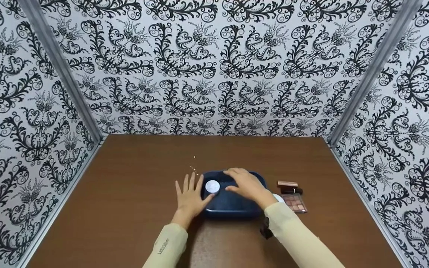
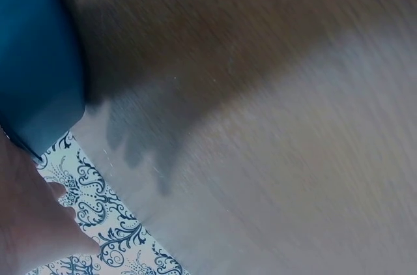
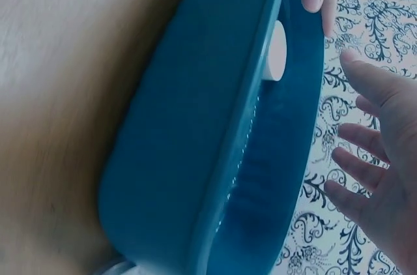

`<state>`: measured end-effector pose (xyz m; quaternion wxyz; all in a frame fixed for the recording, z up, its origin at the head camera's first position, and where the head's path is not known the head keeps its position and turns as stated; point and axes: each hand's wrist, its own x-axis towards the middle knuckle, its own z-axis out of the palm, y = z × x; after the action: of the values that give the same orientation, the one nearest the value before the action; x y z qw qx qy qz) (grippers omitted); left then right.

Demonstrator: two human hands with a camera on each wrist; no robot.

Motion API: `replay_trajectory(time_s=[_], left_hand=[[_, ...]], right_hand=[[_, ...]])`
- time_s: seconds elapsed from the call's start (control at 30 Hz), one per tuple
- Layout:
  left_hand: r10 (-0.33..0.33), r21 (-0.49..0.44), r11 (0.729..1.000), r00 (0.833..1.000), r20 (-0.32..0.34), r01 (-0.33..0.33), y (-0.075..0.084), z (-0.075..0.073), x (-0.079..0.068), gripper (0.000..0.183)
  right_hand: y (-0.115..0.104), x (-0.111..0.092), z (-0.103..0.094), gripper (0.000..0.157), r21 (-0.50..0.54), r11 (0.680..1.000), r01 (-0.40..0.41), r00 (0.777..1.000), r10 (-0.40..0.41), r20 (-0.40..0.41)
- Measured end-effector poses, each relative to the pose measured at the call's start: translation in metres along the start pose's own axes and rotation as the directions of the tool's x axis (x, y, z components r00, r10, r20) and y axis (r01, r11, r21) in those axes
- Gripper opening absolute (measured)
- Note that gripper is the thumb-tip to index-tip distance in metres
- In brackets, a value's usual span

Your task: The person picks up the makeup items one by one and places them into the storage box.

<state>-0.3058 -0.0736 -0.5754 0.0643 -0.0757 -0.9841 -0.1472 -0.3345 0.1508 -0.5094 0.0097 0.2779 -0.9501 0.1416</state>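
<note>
A dark blue rectangular basin (image 1: 233, 214) stands on the table, its outer wall also filling much of the right wrist view. Inside, near its left side, is a small white round jar (image 1: 212, 187) with a pale top. My left hand (image 1: 190, 201) lies at the basin's left rim, fingers straight and spread, thumb reaching over the rim beside the jar. Over the basin's right half hovers my right hand (image 1: 248, 185), fingers apart and loosely bent, with nothing between them. In the left wrist view, only the basin's side (image 2: 39, 60) and part of the left hand (image 2: 32, 223) show.
Right of the basin lie a rose-gold tube (image 1: 287, 184), a black tube (image 1: 291, 190) and a makeup palette (image 1: 294, 203). A white round thing (image 1: 278, 198) is partly hidden by the right wrist. Small pale bits (image 1: 194, 169) are scattered behind the left hand. Patterned walls enclose the brown table (image 1: 136, 178).
</note>
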Motion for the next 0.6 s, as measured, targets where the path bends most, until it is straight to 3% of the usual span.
replay_trajectory(time_s=[0.6], left_hand=[[0.006,0.012,1.000,0.999,-0.033,-0.006,-0.002,0.005,0.001,0.084]], right_hand=[[0.027,-0.017,-0.017,0.056,0.016,0.999,-0.048,0.997,0.049,-0.051]])
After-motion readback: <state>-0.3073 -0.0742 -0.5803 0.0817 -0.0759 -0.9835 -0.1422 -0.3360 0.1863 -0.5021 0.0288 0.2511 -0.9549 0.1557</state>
